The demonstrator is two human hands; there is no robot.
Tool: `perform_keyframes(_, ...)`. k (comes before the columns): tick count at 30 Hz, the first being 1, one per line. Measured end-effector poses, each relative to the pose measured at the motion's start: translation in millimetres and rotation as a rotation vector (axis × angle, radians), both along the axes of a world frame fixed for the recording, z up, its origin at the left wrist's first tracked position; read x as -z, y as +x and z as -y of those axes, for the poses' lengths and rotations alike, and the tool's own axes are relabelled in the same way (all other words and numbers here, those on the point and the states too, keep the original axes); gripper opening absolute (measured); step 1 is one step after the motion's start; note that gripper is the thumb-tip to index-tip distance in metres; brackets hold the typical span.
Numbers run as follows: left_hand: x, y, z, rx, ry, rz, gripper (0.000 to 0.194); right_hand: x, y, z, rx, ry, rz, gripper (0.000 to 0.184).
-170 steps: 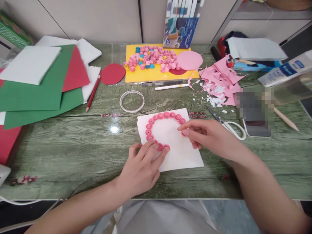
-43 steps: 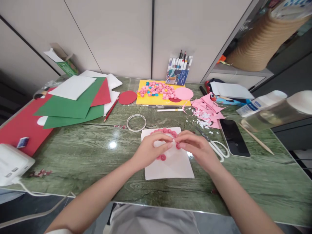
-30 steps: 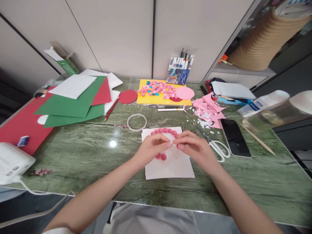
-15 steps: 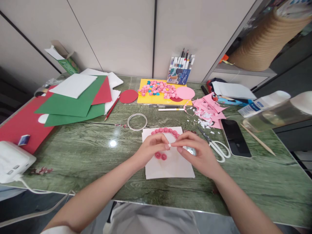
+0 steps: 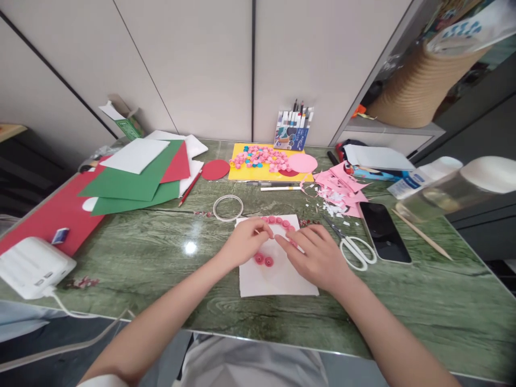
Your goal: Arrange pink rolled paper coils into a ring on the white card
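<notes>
Two hands: the left hand (image 5: 244,244) and the right hand (image 5: 318,258) meet above the white sheets (image 5: 278,282), fingertips close together.
Left fingers: thumb and forefinger pressed together; whether something small sits between them cannot be told.
Right fingers: loosely extended, one tip reaching toward the left fingertips; the thumb is too hidden to read.
Pink coils: on the white sheets, an arc (image 5: 279,221) along the far side, partly under the hands, and two coils (image 5: 269,262) side by side on the near left.
Coil risk: the right hand hangs low over the arc's right side, so a dropped wrist or dragging fingertip could nudge coils out of line, if they are loose.
Sheet risk: neither hand visibly braces the white sheets, so a brush against an edge might slide them on the table (image 5: 161,252).
Scissors: the scissors (image 5: 355,250) lie just right of the right hand, where a careless elbow could push them toward the phone (image 5: 385,231).
Tape: the roll (image 5: 228,220) lies flat, left and far of the white sheets.
</notes>
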State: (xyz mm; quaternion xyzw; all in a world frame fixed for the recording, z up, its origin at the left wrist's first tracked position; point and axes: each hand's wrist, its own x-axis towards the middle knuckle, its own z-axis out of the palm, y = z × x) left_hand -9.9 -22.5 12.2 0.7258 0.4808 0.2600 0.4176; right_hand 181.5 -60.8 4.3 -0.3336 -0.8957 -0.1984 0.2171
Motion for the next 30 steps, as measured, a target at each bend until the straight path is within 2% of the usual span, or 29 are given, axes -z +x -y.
perform_keyframes(4, -18.2, 5, 1, 0.007, 0.146, -0.263, 0.021, -2.2, 2, 0, 0.060, 0.025, 0.017, 0.023)
perform_keyframes(7, -24.8, 9, 0, 0.029, 0.150, -0.311, 0.024, -3.7, 4, -1, 0.113, 0.022, 0.016, 0.024)
perform_keyframes(12, -22.4, 12, -5, 0.048, 0.205, -0.342, 0.024, -4.1, 7, -2, 0.142, -0.043, 0.024, 0.029)
perform_keyframes(21, -26.6, 29, 13, -0.017, 0.513, -0.809, 0.022, -0.8, 1, -1, 0.163, -0.079, 0.018, 0.028)
perform_keyframes(30, -30.1, 39, 22, -0.040, 0.509, -0.929, 0.021, 3.9, -1, -1, 0.186, -0.090, -0.020, 0.026)
